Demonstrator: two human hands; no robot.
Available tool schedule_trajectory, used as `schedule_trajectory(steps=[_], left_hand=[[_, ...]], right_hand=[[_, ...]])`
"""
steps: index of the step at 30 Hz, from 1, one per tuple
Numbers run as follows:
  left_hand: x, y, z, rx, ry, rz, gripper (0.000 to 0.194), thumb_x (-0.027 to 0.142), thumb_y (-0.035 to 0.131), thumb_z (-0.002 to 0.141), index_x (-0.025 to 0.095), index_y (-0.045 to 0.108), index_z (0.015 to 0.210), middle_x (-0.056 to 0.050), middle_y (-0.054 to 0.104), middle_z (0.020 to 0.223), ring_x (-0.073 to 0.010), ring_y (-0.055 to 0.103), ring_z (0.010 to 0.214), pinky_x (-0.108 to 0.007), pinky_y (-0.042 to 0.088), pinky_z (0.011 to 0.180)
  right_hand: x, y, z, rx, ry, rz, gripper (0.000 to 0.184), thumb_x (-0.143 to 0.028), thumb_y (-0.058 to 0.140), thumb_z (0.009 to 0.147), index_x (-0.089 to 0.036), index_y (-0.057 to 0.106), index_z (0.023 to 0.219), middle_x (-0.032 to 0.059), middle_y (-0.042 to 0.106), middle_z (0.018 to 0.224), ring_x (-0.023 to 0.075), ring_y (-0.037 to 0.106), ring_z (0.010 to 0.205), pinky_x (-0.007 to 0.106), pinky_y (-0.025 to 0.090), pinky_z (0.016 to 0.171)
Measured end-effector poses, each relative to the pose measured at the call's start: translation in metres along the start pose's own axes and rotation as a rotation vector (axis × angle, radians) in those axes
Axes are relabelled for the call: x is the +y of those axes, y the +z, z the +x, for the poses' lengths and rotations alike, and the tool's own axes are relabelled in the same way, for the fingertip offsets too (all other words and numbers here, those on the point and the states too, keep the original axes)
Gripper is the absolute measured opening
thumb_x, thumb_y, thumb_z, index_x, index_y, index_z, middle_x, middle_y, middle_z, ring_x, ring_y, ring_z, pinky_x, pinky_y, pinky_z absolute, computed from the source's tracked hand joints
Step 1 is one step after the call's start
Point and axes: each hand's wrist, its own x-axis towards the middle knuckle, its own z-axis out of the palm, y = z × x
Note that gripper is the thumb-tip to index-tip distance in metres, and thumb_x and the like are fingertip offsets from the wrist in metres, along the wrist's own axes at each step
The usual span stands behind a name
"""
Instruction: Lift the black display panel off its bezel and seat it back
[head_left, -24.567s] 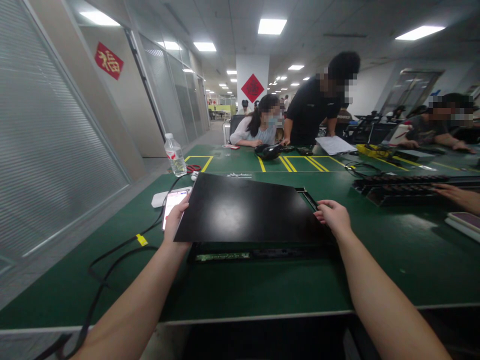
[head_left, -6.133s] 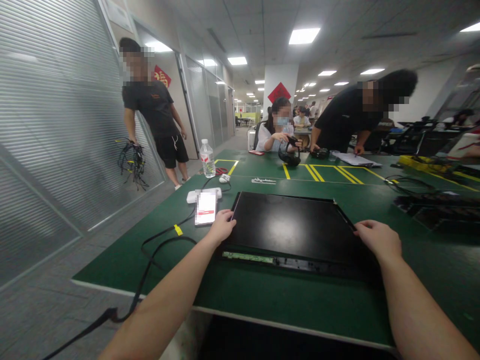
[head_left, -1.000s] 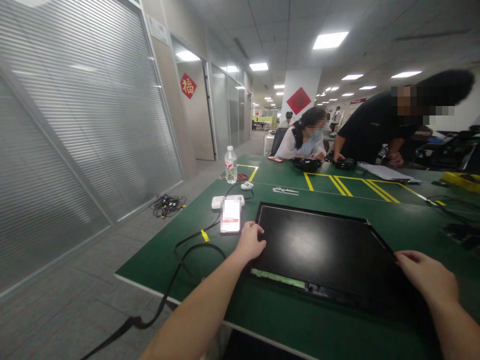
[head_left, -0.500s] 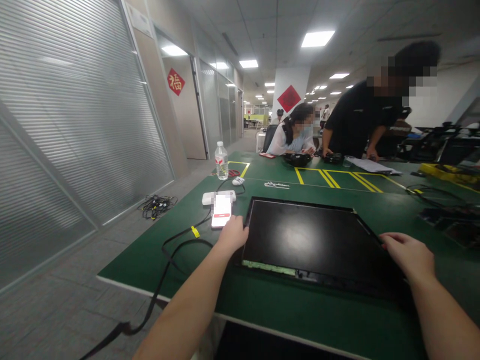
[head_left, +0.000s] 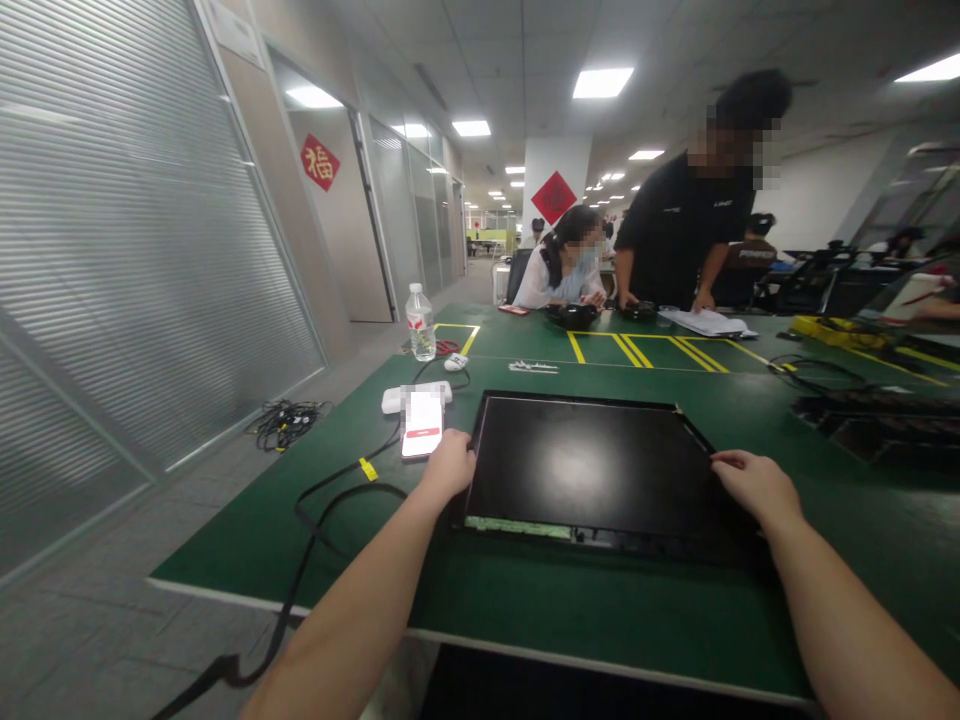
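A large black display panel lies flat on the green table, with a thin green circuit strip along its near edge. My left hand sits at the panel's left edge with the fingers curled over it. At the panel's right edge my right hand lies flat, fingers stretched along the rim.
Left of the panel are a lit phone, a white power bank, a black cable and a water bottle. Dark parts lie at the right. Two people work across the table. A cable bundle lies on the floor.
My head has turned right, so the view has shifted. Both hands stay on the panel's edges. The standing person across the table has straightened up.
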Motion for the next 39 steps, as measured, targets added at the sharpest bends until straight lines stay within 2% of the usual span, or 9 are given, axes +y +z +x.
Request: schedule_trajectory(steps=[2, 4, 9, 13, 22, 26, 33, 36, 39], left_hand=[[0.001, 0.0, 0.001, 0.016, -0.004, -0.036, 0.021, 0.008, 0.058, 0.088, 0.015, 0.076, 0.096, -0.017, 0.076, 0.113, -0.0311, 0.07, 0.118, -0.037, 0.051, 0.103], [0.003, 0.0, 0.001, 0.031, -0.04, -0.173, 0.024, 0.01, 0.056, 0.092, 0.015, 0.075, 0.106, -0.016, 0.078, 0.114, -0.0295, 0.072, 0.115, -0.038, 0.053, 0.102], [0.012, 0.001, -0.001, -0.043, -0.307, -0.793, 0.04, 0.015, 0.061, 0.094, 0.015, 0.064, 0.133, -0.009, 0.08, 0.098, -0.0238, 0.077, 0.084, -0.036, 0.061, 0.084], [0.016, 0.0, -0.001, -0.083, -0.438, -0.989, 0.051, 0.01, 0.064, 0.091, 0.017, 0.059, 0.141, -0.003, 0.076, 0.082, -0.02, 0.073, 0.066, -0.033, 0.061, 0.07], [0.022, -0.005, -0.001, -0.137, -0.511, -1.221, 0.057, 0.007, 0.064, 0.092, 0.018, 0.056, 0.148, -0.003, 0.078, 0.081, -0.019, 0.074, 0.06, -0.029, 0.06, 0.058], [0.027, -0.011, -0.003, -0.143, -0.546, -1.331, 0.058, 0.008, 0.075, 0.088, 0.016, 0.058, 0.143, -0.003, 0.078, 0.079, -0.0182, 0.075, 0.057, -0.026, 0.062, 0.057], [0.031, -0.014, -0.006, -0.159, -0.566, -1.373, 0.05, 0.003, 0.072, 0.09, 0.014, 0.06, 0.137, -0.003, 0.077, 0.074, -0.0173, 0.072, 0.051, -0.024, 0.06, 0.052], [0.032, -0.015, -0.008, -0.204, -0.521, -1.352, 0.064, 0.005, 0.081, 0.083, 0.013, 0.059, 0.142, -0.004, 0.078, 0.077, -0.0192, 0.074, 0.053, -0.025, 0.06, 0.052], [0.035, -0.016, -0.011, -0.169, -0.535, -1.292, 0.09, 0.007, 0.088, 0.078, 0.017, 0.045, 0.157, -0.004, 0.079, 0.078, -0.0203, 0.073, 0.051, -0.027, 0.059, 0.05]], right_hand=[[0.002, 0.002, 0.002, 0.007, -0.005, -0.002, 0.036, -0.035, 0.058, 0.084, -0.022, 0.085, 0.104, 0.0137, 0.078, 0.106, 0.0313, 0.073, 0.09, 0.036, 0.054, 0.069], [0.005, 0.004, 0.005, 0.003, -0.007, -0.004, 0.038, -0.036, 0.058, 0.085, -0.022, 0.085, 0.107, 0.0141, 0.078, 0.109, 0.0311, 0.073, 0.09, 0.036, 0.055, 0.069], [0.009, 0.007, 0.008, 0.003, -0.001, -0.033, 0.041, -0.037, 0.056, 0.087, -0.022, 0.085, 0.113, 0.0143, 0.076, 0.119, 0.0315, 0.074, 0.098, 0.036, 0.057, 0.075], [0.011, 0.007, 0.009, -0.007, -0.012, -0.017, 0.043, -0.037, 0.056, 0.087, -0.022, 0.085, 0.114, 0.0138, 0.078, 0.117, 0.0318, 0.074, 0.099, 0.037, 0.057, 0.077], [0.01, 0.007, 0.008, 0.002, -0.005, -0.021, 0.043, -0.037, 0.057, 0.087, -0.023, 0.086, 0.115, 0.0119, 0.079, 0.119, 0.0308, 0.074, 0.102, 0.034, 0.056, 0.076], [0.012, 0.008, 0.01, -0.006, -0.003, -0.007, 0.041, -0.035, 0.059, 0.085, -0.022, 0.086, 0.114, 0.012, 0.079, 0.117, 0.0314, 0.075, 0.101, 0.034, 0.056, 0.076], [0.018, 0.014, 0.016, 0.027, -0.037, 0.021, 0.039, -0.034, 0.061, 0.083, -0.022, 0.088, 0.109, 0.0135, 0.079, 0.116, 0.0318, 0.075, 0.097, 0.037, 0.058, 0.077], [0.019, 0.015, 0.018, 0.034, -0.044, 0.024, 0.038, -0.034, 0.062, 0.083, -0.023, 0.088, 0.107, 0.0135, 0.079, 0.115, 0.0319, 0.075, 0.096, 0.038, 0.058, 0.077], [0.02, 0.015, 0.018, 0.024, -0.04, 0.021, 0.038, -0.035, 0.061, 0.083, -0.023, 0.088, 0.108, 0.0136, 0.079, 0.116, 0.0328, 0.075, 0.097, 0.039, 0.058, 0.077]])
